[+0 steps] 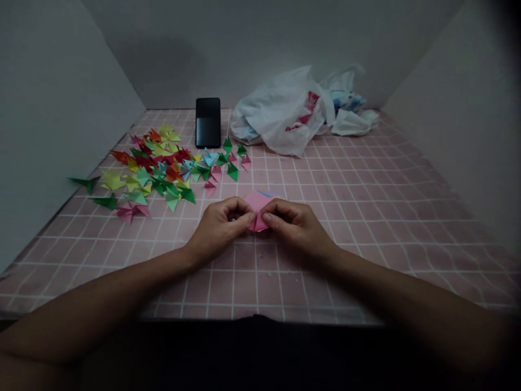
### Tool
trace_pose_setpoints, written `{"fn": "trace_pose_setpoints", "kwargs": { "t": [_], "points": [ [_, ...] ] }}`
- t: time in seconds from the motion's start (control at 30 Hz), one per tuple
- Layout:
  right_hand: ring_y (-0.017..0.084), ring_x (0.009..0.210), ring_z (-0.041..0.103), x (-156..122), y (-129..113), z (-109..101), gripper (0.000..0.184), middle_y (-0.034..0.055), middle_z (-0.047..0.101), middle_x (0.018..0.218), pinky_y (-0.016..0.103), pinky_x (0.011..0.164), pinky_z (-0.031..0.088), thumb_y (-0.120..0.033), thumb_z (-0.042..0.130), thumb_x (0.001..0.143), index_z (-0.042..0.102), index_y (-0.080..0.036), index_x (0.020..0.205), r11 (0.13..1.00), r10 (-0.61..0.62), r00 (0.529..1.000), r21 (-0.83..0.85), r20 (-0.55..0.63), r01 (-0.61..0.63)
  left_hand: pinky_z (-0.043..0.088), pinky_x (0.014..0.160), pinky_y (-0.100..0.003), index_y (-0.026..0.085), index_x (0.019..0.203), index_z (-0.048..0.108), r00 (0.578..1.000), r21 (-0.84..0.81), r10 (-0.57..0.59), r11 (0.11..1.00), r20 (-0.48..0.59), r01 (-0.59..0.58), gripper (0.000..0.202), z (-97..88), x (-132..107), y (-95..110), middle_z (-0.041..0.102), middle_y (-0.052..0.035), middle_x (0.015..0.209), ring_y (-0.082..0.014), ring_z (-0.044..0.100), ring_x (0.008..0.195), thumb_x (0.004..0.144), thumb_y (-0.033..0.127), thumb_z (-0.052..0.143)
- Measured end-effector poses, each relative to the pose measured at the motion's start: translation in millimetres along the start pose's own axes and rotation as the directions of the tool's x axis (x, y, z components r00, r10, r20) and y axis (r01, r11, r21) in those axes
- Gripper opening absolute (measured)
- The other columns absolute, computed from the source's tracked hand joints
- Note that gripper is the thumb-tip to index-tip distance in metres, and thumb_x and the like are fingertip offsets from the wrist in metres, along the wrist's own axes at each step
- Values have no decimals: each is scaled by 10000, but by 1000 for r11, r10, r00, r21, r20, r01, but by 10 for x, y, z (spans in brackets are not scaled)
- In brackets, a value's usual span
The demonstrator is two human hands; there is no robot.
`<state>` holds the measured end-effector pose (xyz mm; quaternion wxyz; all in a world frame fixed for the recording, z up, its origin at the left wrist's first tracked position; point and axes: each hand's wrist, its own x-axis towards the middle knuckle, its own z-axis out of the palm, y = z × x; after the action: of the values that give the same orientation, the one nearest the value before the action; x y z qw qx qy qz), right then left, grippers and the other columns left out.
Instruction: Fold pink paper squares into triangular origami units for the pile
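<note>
Between my hands is a small folded piece of pink paper point(258, 221), pinched at both sides near the middle of the table. My left hand point(222, 222) grips its left side with thumb and forefinger. On the other side, my right hand point(293, 222) pinches the right edge the same way. Just behind lies a pink sheet point(255, 199), with blue and yellow paper edges showing at its right; whether it joins the folded piece I cannot tell. To the left spread several folded paper pieces point(173, 172) in green, yellow, red, orange, blue and pink.
A black phone point(208, 124) stands propped at the back. Right of it sits a crumpled white plastic bag point(280, 108) with red print, and beside that another bag point(345, 98). A pink checked cloth point(350, 217) covers the table, with walls on three sides.
</note>
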<state>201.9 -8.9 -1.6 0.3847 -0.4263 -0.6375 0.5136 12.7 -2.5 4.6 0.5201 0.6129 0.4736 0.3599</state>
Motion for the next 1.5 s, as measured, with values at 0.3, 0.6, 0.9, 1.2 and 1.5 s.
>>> {"fn": "trace_pose_setpoints", "kwargs": {
  "t": [0.3,0.6,0.9,1.2,1.5],
  "points": [
    [144,695,533,9,8,-16,199,8,592,726,297,664,410,-291,595,880,633,-175,722,1000,-1,1000,-19,4,1,452,560,-213,160,767,631,998,-71,-52,996,27,54,126,4,5,36,613,13,690,-102,560,604,753,277,678],
    [141,693,531,5,6,-13,157,16,613,745,300,660,400,-256,598,869,657,-165,757,991,-65,998,-116,2,65,434,556,-205,164,783,612,1000,-87,-19,996,22,20,145,1,9,32,591,16,703,-95,539,612,765,279,698],
    [139,690,546,-6,19,-3,157,13,616,728,295,662,409,-222,570,881,623,-173,742,981,-102,994,-172,-48,92,516,646,-231,158,843,675,997,-93,-25,995,75,32,135,-17,5,59,678,-12,783,-130,628,710,770,269,694],
    [147,683,554,8,-3,-9,165,23,624,731,295,645,413,-290,612,855,644,-156,763,996,-35,999,-78,-31,32,499,665,-217,142,825,697,996,-109,-25,993,80,33,166,-34,4,34,683,-5,776,-113,622,702,791,298,745],
    [148,696,546,22,31,-14,177,21,612,740,305,663,416,-314,638,837,645,-158,756,1000,1,999,-8,-34,-1,457,660,-197,149,809,711,994,-154,-8,988,105,24,144,-44,18,9,663,17,735,-87,575,670,832,291,719]
  ]
}}
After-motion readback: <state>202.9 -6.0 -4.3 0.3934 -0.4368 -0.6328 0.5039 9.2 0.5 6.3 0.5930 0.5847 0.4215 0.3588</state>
